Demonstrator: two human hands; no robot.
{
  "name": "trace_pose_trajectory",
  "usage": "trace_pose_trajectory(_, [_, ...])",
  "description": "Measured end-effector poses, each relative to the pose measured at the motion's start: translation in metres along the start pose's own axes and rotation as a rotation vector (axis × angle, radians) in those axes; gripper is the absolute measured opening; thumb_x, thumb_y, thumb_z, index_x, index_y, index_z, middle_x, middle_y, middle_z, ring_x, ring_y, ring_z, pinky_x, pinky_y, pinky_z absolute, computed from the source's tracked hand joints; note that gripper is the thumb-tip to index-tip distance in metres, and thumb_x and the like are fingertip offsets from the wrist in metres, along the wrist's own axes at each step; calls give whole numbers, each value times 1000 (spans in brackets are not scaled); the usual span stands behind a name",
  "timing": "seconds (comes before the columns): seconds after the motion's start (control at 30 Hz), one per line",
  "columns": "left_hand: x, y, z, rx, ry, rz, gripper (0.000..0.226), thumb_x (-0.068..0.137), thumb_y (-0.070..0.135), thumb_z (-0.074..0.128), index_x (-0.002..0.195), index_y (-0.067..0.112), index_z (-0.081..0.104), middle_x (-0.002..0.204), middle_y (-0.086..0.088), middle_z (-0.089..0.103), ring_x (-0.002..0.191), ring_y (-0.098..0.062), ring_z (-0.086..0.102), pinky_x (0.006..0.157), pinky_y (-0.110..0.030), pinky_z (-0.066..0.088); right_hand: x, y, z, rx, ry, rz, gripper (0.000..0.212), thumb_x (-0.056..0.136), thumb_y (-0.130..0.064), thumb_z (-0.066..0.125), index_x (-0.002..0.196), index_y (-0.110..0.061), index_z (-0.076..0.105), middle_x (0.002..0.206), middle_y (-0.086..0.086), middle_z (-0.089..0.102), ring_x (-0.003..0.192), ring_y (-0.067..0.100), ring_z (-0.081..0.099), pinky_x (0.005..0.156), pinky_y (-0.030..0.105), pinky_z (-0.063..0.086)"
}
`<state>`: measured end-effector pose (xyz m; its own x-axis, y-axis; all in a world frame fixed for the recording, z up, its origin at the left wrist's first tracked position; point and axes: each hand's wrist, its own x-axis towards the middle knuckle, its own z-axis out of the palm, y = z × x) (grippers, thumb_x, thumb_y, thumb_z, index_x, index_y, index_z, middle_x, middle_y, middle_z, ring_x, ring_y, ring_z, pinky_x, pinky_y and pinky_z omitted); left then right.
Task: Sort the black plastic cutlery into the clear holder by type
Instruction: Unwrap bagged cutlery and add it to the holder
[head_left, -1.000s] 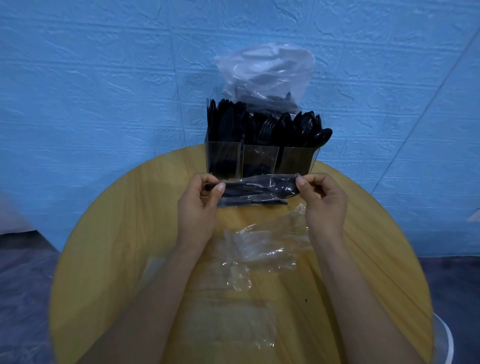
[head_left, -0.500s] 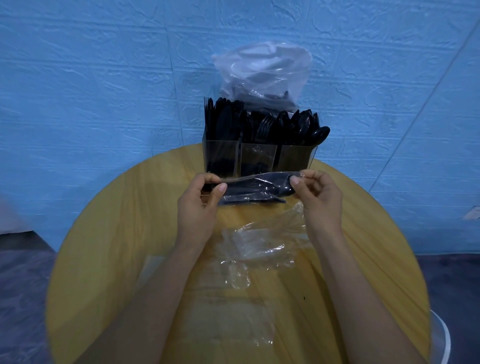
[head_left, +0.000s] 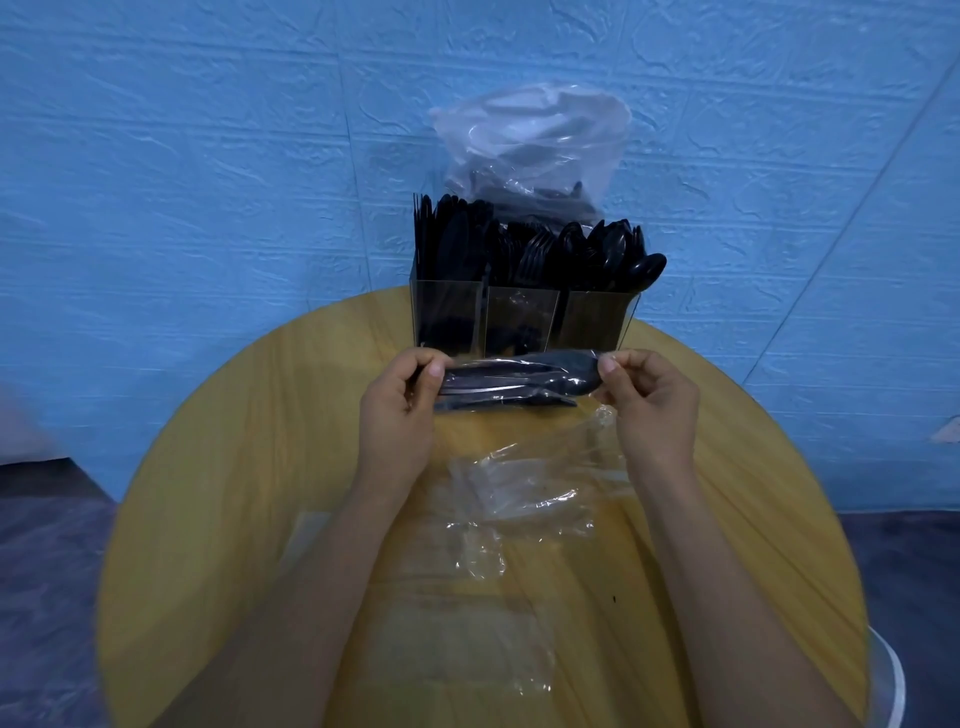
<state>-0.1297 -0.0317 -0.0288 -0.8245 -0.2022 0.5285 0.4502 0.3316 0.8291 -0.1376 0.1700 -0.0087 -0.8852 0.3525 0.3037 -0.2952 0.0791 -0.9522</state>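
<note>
Both hands (left (head_left: 397, 415), right (head_left: 652, 410)) pinch the wrapped cutlery packet (head_left: 514, 382).

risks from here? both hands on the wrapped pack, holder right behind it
1. Both hands, left hand and right hand, pinch the ends of the wrapped pack. If the film tears suddenly, pieces could scatter across the table.
2. The full holder stands just behind the pack; a jerk forward might knock it.
3. Loose wrappers lie under the wrists and could catch dropped pieces.
</note>
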Motion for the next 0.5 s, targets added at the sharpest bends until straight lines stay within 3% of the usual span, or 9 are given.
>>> trace_pose_trajectory(0.13, [1, -3, -2, 7, 59, -70, 16, 97, 15, 49, 90, 20, 62, 72, 15, 57, 64, 0, 51, 61, -13, 41, -2, -2, 2, 13, -43, -22, 16, 84, -3, 68, 79, -17, 62, 74, -4, 63, 64, 2, 56, 64, 16, 48])
trace_pose_trajectory(0.27, [-2, 2, 0, -31, -47, -95, 14, 96, 21, 50, 90, 23, 63, 78, 11, 61, 69, -4, 55, 62, -26, 49, -1, 2, -1, -42, 51, -56, 24, 87, -3, 64, 74, -22, 56, 71, -5, 58, 62, 5, 50, 63, 22, 43])
trace_pose_trajectory(0.4, [-4, 9, 1, -163, -80, -141, 9, 91, 12, 58, 88, 19, 63, 80, 6, 63, 69, 1, 61, 62, -12, 47, -3, 3, -3, -67, 46, -81, 25, 90, -3, 60, 75, -23, 55, 71, -5, 57, 61, 4, 50, 62, 18, 43])
trace_pose_trajectory(0.5, [-5, 14, -1, -222, -67, -152, 9, 88, 5, 60, 89, 12, 65, 79, 4, 65, 66, 4, 63, 59, -9, 46, -6, 3, -4, -86, 66, -95, 25, 91, -3, 58, 76, -23, 55, 72, -3, 59, 61, 2, 52, 62, 18, 45])
